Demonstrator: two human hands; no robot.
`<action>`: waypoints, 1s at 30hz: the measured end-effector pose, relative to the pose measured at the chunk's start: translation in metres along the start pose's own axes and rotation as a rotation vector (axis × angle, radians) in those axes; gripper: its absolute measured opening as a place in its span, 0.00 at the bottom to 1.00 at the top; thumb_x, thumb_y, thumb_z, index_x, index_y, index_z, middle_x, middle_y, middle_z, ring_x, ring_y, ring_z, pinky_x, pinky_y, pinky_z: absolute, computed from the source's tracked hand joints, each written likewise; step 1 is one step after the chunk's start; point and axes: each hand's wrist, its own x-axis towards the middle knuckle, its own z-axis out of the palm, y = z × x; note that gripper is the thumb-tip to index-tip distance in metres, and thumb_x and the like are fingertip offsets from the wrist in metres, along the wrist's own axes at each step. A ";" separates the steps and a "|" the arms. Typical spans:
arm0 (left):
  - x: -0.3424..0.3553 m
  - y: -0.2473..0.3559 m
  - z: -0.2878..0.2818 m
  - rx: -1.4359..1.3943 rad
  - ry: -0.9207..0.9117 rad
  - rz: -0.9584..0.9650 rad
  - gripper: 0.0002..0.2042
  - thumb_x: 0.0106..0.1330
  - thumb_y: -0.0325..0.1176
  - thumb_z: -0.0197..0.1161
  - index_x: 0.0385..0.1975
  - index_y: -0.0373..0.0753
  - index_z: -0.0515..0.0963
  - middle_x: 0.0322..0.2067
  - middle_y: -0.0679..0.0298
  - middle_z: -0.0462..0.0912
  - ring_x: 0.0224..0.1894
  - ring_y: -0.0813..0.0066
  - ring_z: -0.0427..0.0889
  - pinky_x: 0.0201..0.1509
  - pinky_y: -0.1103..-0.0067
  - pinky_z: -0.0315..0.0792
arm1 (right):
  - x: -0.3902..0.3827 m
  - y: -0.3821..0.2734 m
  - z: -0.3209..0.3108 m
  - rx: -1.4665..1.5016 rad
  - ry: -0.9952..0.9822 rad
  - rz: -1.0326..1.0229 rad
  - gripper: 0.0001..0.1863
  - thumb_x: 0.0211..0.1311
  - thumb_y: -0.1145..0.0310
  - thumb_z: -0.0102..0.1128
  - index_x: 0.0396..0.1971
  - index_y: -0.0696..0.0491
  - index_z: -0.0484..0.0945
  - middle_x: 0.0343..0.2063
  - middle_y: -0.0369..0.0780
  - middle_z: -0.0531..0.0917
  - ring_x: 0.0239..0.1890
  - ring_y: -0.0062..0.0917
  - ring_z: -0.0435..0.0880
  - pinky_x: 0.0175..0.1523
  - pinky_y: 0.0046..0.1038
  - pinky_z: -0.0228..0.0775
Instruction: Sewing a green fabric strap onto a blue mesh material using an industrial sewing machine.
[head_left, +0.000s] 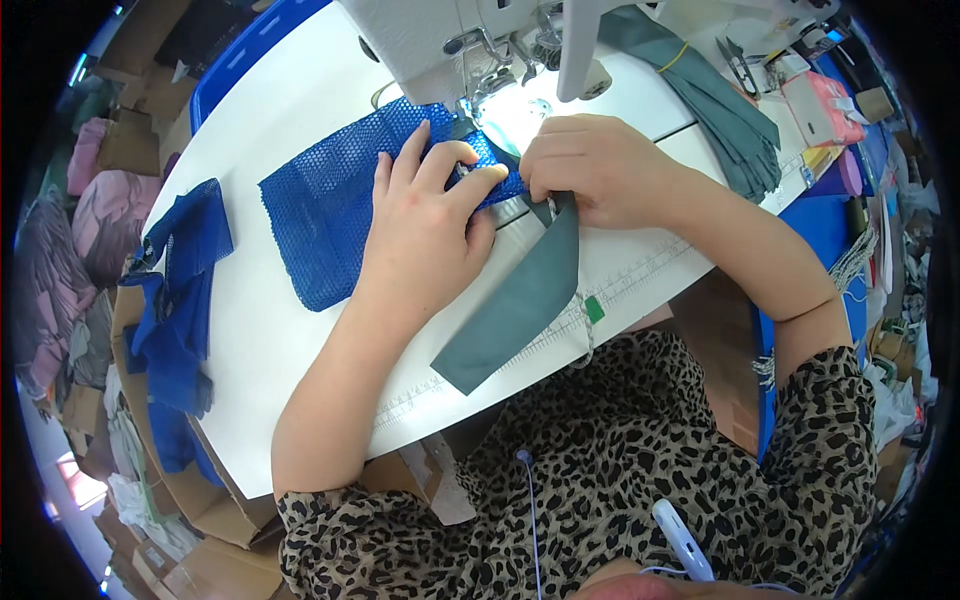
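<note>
A piece of blue mesh fabric lies on the white table, its far right corner under the sewing machine's head. My left hand rests over the mesh, two outer fingers stretched across it, while the thumb and bent forefinger grip its gathered edge near the needle. Close beside it, my right hand is closed on a grey-green fabric strip at the mesh's right end. The strip's loose end hangs toward me over the table. My right fingertips are partly hidden.
A bundle of grey-green strips tied with yellow lies right of the machine, near thread snips and a pink box. Blue mesh pieces drape over the table's left edge by a cardboard box. A printed ruler runs along the front.
</note>
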 end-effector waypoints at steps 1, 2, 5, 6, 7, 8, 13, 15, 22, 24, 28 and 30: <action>0.001 0.000 -0.001 -0.006 -0.010 -0.009 0.15 0.59 0.28 0.60 0.47 0.47 0.82 0.51 0.58 0.75 0.68 0.42 0.63 0.69 0.41 0.54 | 0.000 -0.001 0.000 -0.004 0.002 -0.002 0.11 0.40 0.75 0.69 0.25 0.47 0.78 0.33 0.31 0.80 0.39 0.28 0.79 0.44 0.31 0.71; 0.001 0.001 -0.001 -0.011 -0.020 -0.017 0.15 0.60 0.28 0.60 0.47 0.47 0.82 0.51 0.58 0.75 0.68 0.42 0.63 0.69 0.40 0.54 | 0.000 -0.002 0.000 -0.023 0.004 -0.009 0.11 0.40 0.75 0.69 0.25 0.47 0.79 0.33 0.31 0.79 0.40 0.27 0.78 0.46 0.31 0.69; -0.001 0.001 -0.003 -0.071 -0.038 -0.041 0.14 0.61 0.27 0.60 0.46 0.47 0.83 0.51 0.59 0.75 0.69 0.42 0.63 0.68 0.39 0.53 | -0.001 -0.002 0.002 -0.022 -0.015 0.000 0.10 0.41 0.73 0.69 0.26 0.46 0.80 0.32 0.30 0.77 0.41 0.26 0.76 0.49 0.31 0.65; -0.001 0.001 -0.003 -0.069 -0.034 -0.037 0.14 0.61 0.27 0.60 0.46 0.47 0.83 0.51 0.59 0.75 0.69 0.42 0.63 0.68 0.39 0.53 | -0.001 -0.001 0.002 0.006 -0.038 0.018 0.09 0.42 0.72 0.68 0.27 0.46 0.81 0.32 0.30 0.76 0.43 0.25 0.75 0.52 0.31 0.64; -0.002 0.001 -0.002 -0.072 -0.036 -0.031 0.13 0.62 0.26 0.60 0.45 0.47 0.83 0.50 0.60 0.75 0.69 0.42 0.63 0.68 0.38 0.53 | -0.002 -0.001 0.001 0.002 -0.037 0.020 0.09 0.42 0.72 0.68 0.27 0.46 0.81 0.32 0.30 0.76 0.43 0.25 0.75 0.52 0.31 0.64; -0.003 0.002 -0.002 -0.074 -0.039 -0.026 0.13 0.62 0.26 0.60 0.45 0.47 0.83 0.50 0.61 0.76 0.69 0.43 0.63 0.68 0.37 0.52 | -0.002 -0.001 0.001 0.021 -0.044 0.029 0.09 0.42 0.72 0.68 0.26 0.46 0.81 0.32 0.30 0.76 0.43 0.24 0.75 0.51 0.31 0.64; -0.002 0.010 -0.006 -0.030 -0.040 -0.054 0.11 0.63 0.26 0.61 0.43 0.46 0.84 0.48 0.61 0.77 0.68 0.44 0.64 0.66 0.35 0.53 | -0.003 0.003 0.000 0.114 -0.032 0.043 0.08 0.41 0.73 0.68 0.24 0.47 0.81 0.32 0.31 0.76 0.43 0.25 0.75 0.50 0.31 0.63; -0.001 0.010 -0.004 -0.026 -0.037 -0.064 0.11 0.63 0.26 0.61 0.43 0.46 0.85 0.47 0.61 0.77 0.68 0.44 0.64 0.66 0.34 0.53 | -0.002 0.002 0.000 0.091 -0.048 0.036 0.08 0.40 0.73 0.68 0.24 0.47 0.81 0.32 0.31 0.77 0.43 0.25 0.75 0.50 0.31 0.62; -0.001 0.012 -0.003 -0.024 0.002 -0.063 0.10 0.63 0.27 0.61 0.42 0.47 0.85 0.46 0.62 0.77 0.67 0.45 0.66 0.65 0.32 0.52 | -0.002 0.002 0.005 0.051 -0.017 0.006 0.08 0.39 0.73 0.68 0.24 0.46 0.82 0.32 0.31 0.77 0.43 0.25 0.75 0.50 0.31 0.62; -0.001 0.012 -0.002 -0.012 -0.004 -0.064 0.10 0.63 0.27 0.62 0.42 0.47 0.85 0.45 0.62 0.77 0.67 0.45 0.66 0.65 0.32 0.52 | -0.003 0.002 0.006 0.031 -0.003 -0.012 0.08 0.39 0.73 0.68 0.24 0.46 0.81 0.32 0.31 0.77 0.43 0.25 0.75 0.50 0.31 0.62; -0.002 0.014 0.000 0.032 0.016 -0.057 0.10 0.64 0.28 0.62 0.42 0.47 0.85 0.46 0.61 0.77 0.67 0.44 0.66 0.64 0.32 0.54 | -0.003 0.002 0.008 0.016 0.001 -0.012 0.08 0.38 0.73 0.67 0.24 0.46 0.81 0.32 0.31 0.77 0.43 0.25 0.75 0.50 0.30 0.62; -0.001 0.015 0.001 0.035 0.021 -0.062 0.10 0.64 0.28 0.62 0.42 0.47 0.85 0.46 0.60 0.77 0.67 0.44 0.66 0.63 0.32 0.55 | -0.002 0.003 0.006 0.025 -0.014 -0.014 0.09 0.38 0.73 0.66 0.24 0.46 0.81 0.31 0.31 0.77 0.42 0.25 0.75 0.50 0.30 0.62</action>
